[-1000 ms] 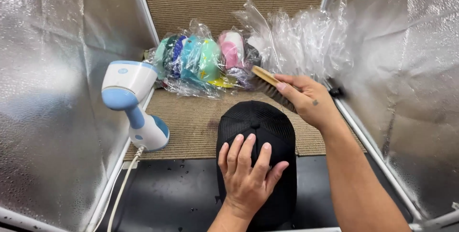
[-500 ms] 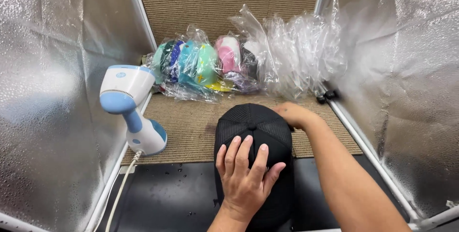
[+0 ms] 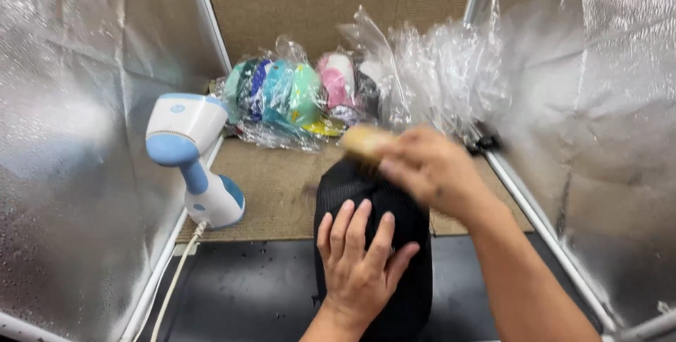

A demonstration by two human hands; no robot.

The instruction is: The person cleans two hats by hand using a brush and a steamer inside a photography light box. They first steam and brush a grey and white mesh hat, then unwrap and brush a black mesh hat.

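A black mesh cap (image 3: 352, 190) lies crown-up at the middle, partly on a tan mat (image 3: 274, 180) and partly on a black surface (image 3: 246, 293). My left hand (image 3: 362, 261) presses flat on its near half, fingers spread. My right hand (image 3: 429, 169), blurred by motion, holds a wooden-backed brush (image 3: 366, 141) over the cap's far top. The bristles are hidden in the blur.
A white and blue handheld steamer (image 3: 190, 152) stands at the left with its cord (image 3: 172, 282) trailing toward me. Bagged colourful caps (image 3: 296, 99) and crumpled clear plastic bags (image 3: 443, 78) lie at the back. Silver foil walls (image 3: 77, 138) close in both sides.
My right hand swept the brush down the cap's far right side, then came back up over the top. My left hand stayed on the cap.
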